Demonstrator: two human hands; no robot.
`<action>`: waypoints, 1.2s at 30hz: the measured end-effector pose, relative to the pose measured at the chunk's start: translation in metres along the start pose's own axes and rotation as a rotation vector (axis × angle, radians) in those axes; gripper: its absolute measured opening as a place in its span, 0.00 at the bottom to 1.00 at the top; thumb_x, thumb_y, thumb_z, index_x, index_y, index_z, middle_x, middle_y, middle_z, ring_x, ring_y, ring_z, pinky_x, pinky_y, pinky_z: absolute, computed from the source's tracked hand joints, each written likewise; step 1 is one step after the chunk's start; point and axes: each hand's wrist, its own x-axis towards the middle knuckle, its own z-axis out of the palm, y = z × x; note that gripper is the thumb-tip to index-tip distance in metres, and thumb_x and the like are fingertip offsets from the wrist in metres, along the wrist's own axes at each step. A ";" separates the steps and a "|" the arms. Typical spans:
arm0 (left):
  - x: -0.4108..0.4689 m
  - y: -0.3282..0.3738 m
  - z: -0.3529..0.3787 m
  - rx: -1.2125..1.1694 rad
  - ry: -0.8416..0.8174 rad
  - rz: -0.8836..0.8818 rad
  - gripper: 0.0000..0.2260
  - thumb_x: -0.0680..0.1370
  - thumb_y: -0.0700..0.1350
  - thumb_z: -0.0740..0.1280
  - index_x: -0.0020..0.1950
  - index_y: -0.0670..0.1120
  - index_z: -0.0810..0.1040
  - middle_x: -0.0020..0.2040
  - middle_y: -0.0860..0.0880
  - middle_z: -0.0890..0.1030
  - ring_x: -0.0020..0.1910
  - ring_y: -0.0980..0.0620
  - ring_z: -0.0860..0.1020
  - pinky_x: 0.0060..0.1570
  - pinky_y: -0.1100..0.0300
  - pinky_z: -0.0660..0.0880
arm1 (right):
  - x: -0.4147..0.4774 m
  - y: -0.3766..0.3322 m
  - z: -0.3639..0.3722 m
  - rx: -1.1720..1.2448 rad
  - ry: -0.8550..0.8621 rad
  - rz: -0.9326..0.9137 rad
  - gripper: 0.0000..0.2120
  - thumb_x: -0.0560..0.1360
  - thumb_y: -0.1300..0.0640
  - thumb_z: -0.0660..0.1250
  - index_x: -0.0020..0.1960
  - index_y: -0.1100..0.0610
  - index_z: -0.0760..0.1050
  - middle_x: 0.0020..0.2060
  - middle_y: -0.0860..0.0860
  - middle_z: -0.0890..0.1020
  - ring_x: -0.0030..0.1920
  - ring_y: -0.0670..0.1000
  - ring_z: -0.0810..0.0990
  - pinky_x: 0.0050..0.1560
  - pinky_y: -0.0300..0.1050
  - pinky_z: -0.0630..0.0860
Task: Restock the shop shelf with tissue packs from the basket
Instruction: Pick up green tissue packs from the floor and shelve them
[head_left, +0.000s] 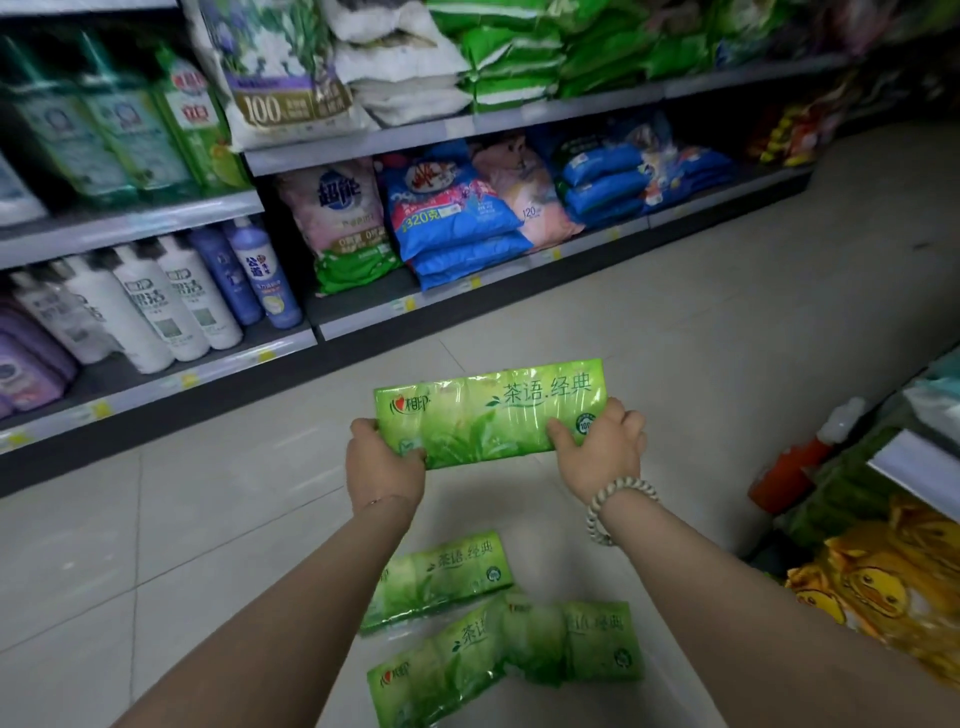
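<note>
- Squarely between both hands in the head view, 1 green tissue pack (491, 413) is held level in the air, its printed face turned up toward the camera
- Its left end sits in the left hand (384, 462), which grips the lower corner with the thumb on the front and the fingers curled behind
- Its right end sits in the right hand (602, 449), thumb laid across the front face and fingers wrapped behind; a beaded bracelet (615, 506) circles that wrist
- Below the hands, between the 2 forearms, lie 3 spare packs (441, 577) of the same green kind: 1 just beside the left forearm, 2 overlapping nearer the camera; whether a basket holds them cannot be told
- Beyond the hands stands the shop shelf (519, 270), well apart from the held pack, with tiled floor (156, 519) between
- Straight past the held pack, the lowest tier carries blue bags (457, 218)
- Past the left hand and further left stand white bottles (150, 306)
- Out to the side of the right hand are an orange bottle (789, 467) and, nearer the right forearm, yellow duck-print packs (872, 571)
</note>
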 end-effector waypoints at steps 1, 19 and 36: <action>0.000 0.008 -0.005 -0.011 0.008 0.021 0.20 0.72 0.38 0.72 0.60 0.40 0.69 0.54 0.41 0.78 0.48 0.44 0.76 0.42 0.57 0.68 | 0.000 -0.005 -0.008 0.007 0.023 -0.012 0.33 0.74 0.45 0.68 0.70 0.63 0.60 0.64 0.59 0.64 0.65 0.59 0.64 0.65 0.48 0.64; -0.037 0.168 -0.066 -0.239 0.091 0.380 0.23 0.65 0.38 0.74 0.56 0.38 0.69 0.53 0.38 0.74 0.52 0.40 0.74 0.50 0.54 0.71 | -0.024 -0.072 -0.172 0.042 0.402 -0.203 0.29 0.71 0.46 0.71 0.61 0.64 0.65 0.59 0.59 0.67 0.60 0.59 0.65 0.63 0.48 0.61; -0.132 0.307 -0.076 -0.382 0.012 0.611 0.24 0.66 0.37 0.73 0.57 0.37 0.67 0.55 0.40 0.70 0.56 0.42 0.70 0.56 0.51 0.70 | -0.060 -0.057 -0.341 -0.026 0.689 -0.231 0.29 0.73 0.47 0.70 0.62 0.65 0.64 0.59 0.61 0.69 0.60 0.60 0.67 0.61 0.51 0.64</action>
